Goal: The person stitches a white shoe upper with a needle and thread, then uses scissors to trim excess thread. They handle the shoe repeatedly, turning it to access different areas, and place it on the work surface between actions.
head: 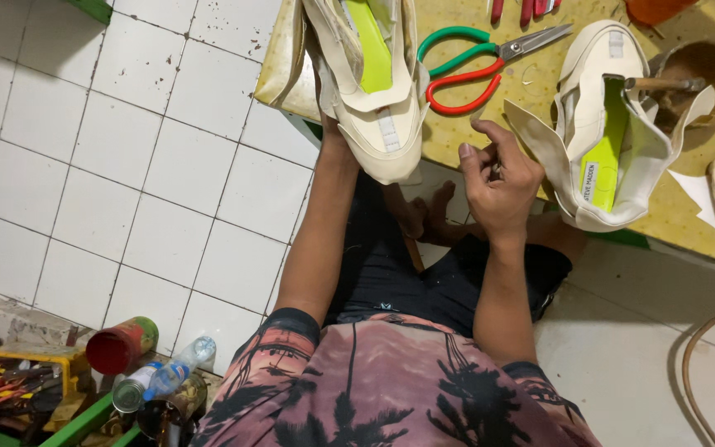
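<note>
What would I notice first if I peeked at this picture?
Two cream shoes with bright lime-green insoles: one at the top middle, held from beneath by the left hand, the other lying at the right on a yellow board. Between them lie scissors with one green and one red handle. The right hand is curled just below them, pinching something too small to make out.
</note>
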